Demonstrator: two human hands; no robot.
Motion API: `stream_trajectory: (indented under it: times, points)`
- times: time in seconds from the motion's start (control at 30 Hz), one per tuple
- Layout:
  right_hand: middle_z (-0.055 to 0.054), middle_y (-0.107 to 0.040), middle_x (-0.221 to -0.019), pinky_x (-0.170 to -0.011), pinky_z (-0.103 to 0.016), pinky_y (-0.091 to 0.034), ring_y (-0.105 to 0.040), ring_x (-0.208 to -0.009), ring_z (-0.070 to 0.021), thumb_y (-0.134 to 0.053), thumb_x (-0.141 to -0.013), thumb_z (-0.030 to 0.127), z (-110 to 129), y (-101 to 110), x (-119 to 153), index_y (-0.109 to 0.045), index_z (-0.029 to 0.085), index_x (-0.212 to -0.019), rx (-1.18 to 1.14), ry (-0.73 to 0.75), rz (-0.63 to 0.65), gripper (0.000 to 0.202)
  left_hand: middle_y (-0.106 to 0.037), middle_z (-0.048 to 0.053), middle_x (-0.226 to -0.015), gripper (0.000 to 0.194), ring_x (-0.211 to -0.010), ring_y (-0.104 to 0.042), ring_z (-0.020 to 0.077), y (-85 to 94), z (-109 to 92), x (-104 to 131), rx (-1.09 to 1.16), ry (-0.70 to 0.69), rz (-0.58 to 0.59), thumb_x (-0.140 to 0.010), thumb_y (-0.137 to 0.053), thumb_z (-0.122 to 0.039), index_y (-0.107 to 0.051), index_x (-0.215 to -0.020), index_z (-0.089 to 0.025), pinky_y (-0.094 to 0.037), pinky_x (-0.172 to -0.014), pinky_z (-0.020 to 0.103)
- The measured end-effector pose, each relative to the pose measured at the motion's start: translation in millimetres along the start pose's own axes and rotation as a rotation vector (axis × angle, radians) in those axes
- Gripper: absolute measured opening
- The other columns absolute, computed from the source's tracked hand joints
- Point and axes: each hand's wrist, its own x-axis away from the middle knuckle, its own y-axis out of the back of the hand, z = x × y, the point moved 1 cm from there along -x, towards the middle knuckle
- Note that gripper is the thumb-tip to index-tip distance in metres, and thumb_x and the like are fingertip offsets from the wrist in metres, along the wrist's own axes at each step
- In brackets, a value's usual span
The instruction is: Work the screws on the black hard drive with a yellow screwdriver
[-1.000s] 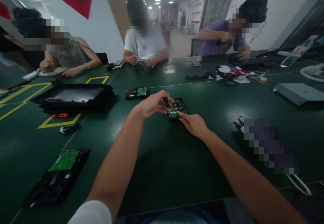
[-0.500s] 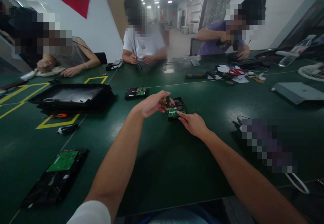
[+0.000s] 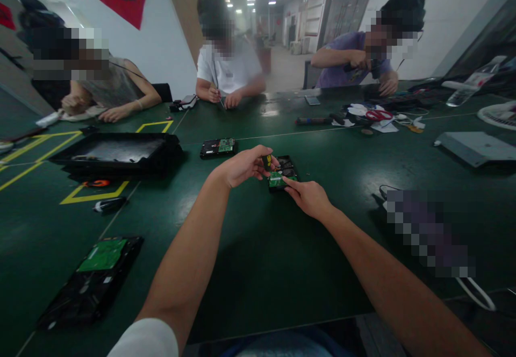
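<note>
My left hand is closed around the short black-and-yellow handle of a screwdriver, held upright over a hard drive. The fingers and the drive hide the tool's tip. The drive lies on the table with its green circuit board on the near side. My right hand grips the drive's near right edge, index finger on the board and the other fingers curled below. Just beyond my left hand lies a second hard drive. Another drive rests at the near left.
A black tray stands at the left, an orange-handled tool by it. At the right are a grey metal case, a blurred-out object and a water bottle. Red scissors lie among scraps. Three people sit across the green table.
The view has shifted slightly. Both hands keep their places on the screwdriver and the drive; the yellow marking on the handle shows differently, as if the handle has turned a little.
</note>
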Motion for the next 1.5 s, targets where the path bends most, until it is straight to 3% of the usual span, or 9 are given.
stream_trajectory:
  times: [0.23, 0.5, 0.77, 0.97, 1.23, 1.5]
  points:
    - [-0.007, -0.079, -0.105, -0.069, -0.031, -0.05, -0.072, -0.084, -0.0223, -0.041, -0.108, 0.046, -0.8, -0.9, 0.1, -0.053, 0.03, -0.152, -0.006, 0.005, -0.005, 0.048, -0.072, 0.012, -0.1, 0.04, -0.082, -0.072, 0.0229, -2.8, 0.0, -0.1, 0.112, 0.025, -0.003, -0.082, -0.07, -0.05, -0.069, -0.102, -0.015, -0.055, -0.078, 0.036]
    - [-0.006, -0.079, -0.105, -0.07, -0.031, -0.05, -0.072, -0.084, -0.0226, -0.041, -0.108, 0.045, -1.5, -2.4, -0.5, -0.053, 0.031, -0.152, 0.006, 0.003, -0.008, 0.048, -0.073, 0.012, -0.102, 0.038, -0.077, -0.068, 0.0175, -0.7, 1.7, -0.7, 0.025, 0.009, 0.011, -0.085, -0.064, -0.049, -0.074, -0.096, -0.013, -0.047, -0.063, 0.027]
    - [-0.006, -0.079, -0.105, -0.069, -0.03, -0.049, -0.073, -0.084, -0.0221, -0.042, -0.108, 0.045, -0.4, -1.7, -0.1, -0.053, 0.032, -0.152, -0.002, -0.012, -0.008, 0.047, -0.072, 0.013, -0.101, 0.043, -0.086, -0.071, 0.0224, -5.8, -0.7, 0.1, 0.058, -0.012, 0.05, -0.086, -0.069, -0.052, -0.075, -0.103, -0.013, -0.055, -0.079, 0.034]
    - [-0.006, -0.079, -0.104, -0.069, -0.031, -0.05, -0.072, -0.084, -0.023, -0.041, -0.108, 0.046, -1.3, -3.1, -0.4, -0.053, 0.033, -0.152, 0.009, -0.01, -0.011, 0.047, -0.072, 0.011, -0.101, 0.038, -0.084, -0.072, 0.0213, -4.7, 0.9, -1.2, 0.037, -0.028, 0.04, -0.085, -0.071, -0.048, -0.071, -0.103, -0.015, -0.053, -0.071, 0.031]
    - [-0.006, -0.079, -0.104, -0.069, -0.03, -0.049, -0.072, -0.082, -0.0217, -0.04, -0.109, 0.045, -1.2, -2.1, 0.1, -0.053, 0.032, -0.152, 0.01, 0.003, -0.003, 0.047, -0.072, 0.011, -0.102, 0.042, -0.077, -0.067, 0.0169, -1.6, 4.4, -2.8, 0.001, -0.027, 0.04, -0.087, -0.063, -0.055, -0.072, -0.097, -0.015, -0.047, -0.064, 0.027]
    - [-0.006, -0.079, -0.106, -0.07, -0.03, -0.05, -0.072, -0.082, -0.0206, -0.04, -0.109, 0.045, -0.8, -0.7, 0.4, -0.053, 0.03, -0.153, -0.018, 0.002, 0.002, 0.048, -0.072, 0.012, -0.103, 0.045, -0.082, -0.072, 0.0223, -1.1, 3.0, -1.7, 0.082, 0.015, 0.067, -0.086, -0.062, -0.056, -0.072, -0.099, -0.014, -0.054, -0.074, 0.034]
